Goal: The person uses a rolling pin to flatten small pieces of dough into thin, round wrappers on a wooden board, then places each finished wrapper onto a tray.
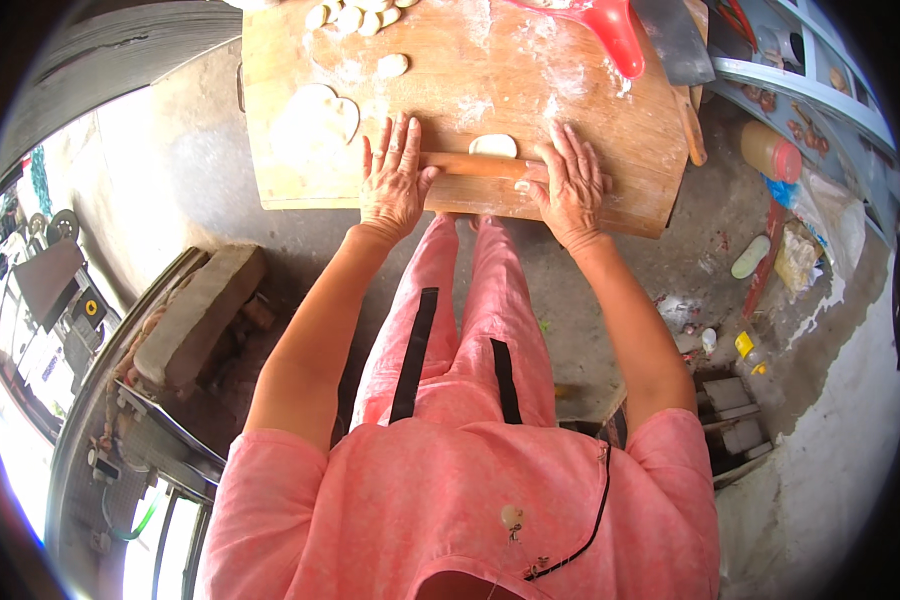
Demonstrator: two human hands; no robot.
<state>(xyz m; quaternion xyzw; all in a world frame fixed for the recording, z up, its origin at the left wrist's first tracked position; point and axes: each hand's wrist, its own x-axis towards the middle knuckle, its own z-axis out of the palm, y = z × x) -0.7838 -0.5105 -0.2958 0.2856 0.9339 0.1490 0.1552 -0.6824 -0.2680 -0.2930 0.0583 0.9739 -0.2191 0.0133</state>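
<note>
A wooden rolling pin point(478, 165) lies crosswise near the close edge of a floured wooden board point(440, 100). My left hand point(397, 178) rests on its left end, fingers stretched forward. On the other end lies my right hand point(567, 186), also flat with fingers extended. Both palms cover the pin's ends. A small pale dough piece point(493, 146) sits against the pin's far side, between my hands. Left of my left hand are thin, flat dough rounds point(345, 117). A single dough disc point(393, 65) and several more dough pieces point(355, 18) lie farther away.
At the board's far right are a red plastic scoop-like utensil point(622, 45) and a cleaver point(675, 45) with a wooden handle. A jar with a pink lid point(772, 155) stands beside blue shelving point(820, 85). A concrete-topped block point(198, 315) is at left.
</note>
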